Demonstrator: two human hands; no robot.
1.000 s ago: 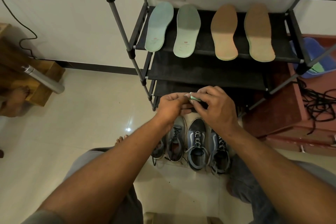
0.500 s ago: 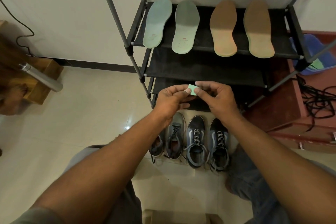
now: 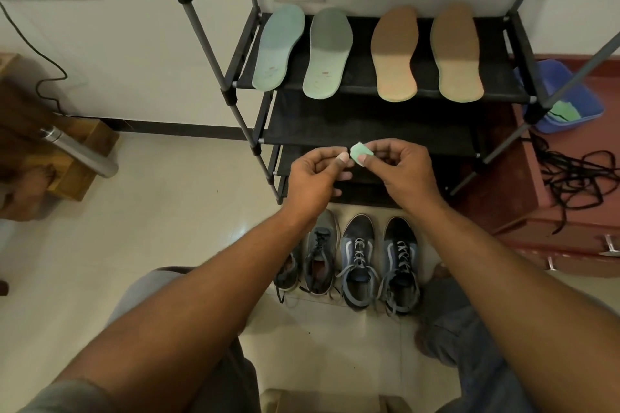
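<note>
Steel flask [image 3: 79, 152]: lies on a wooden block at the far left.
Green insoles [image 3: 278, 47]: two, side by side on a shelf of the black rack [image 3: 207, 43].
Left hand [image 3: 310, 174]: fingers curled, thumb tip at the green piece's left edge; whether it grips cannot be told.
Green piece [image 3: 360, 152]: small, held in the air before the lower shelves, above the shoes [image 3: 359, 261].
Right hand [image 3: 402, 171]: pinches the green piece between thumb and forefinger.
Tan insoles [image 3: 396, 54]: two, right of the green pair.
Blue tub [image 3: 570, 90]: beside the rack's right legs.

Mint-green scrap [image 3: 361, 153], black rack [image 3: 369, 117]
</note>
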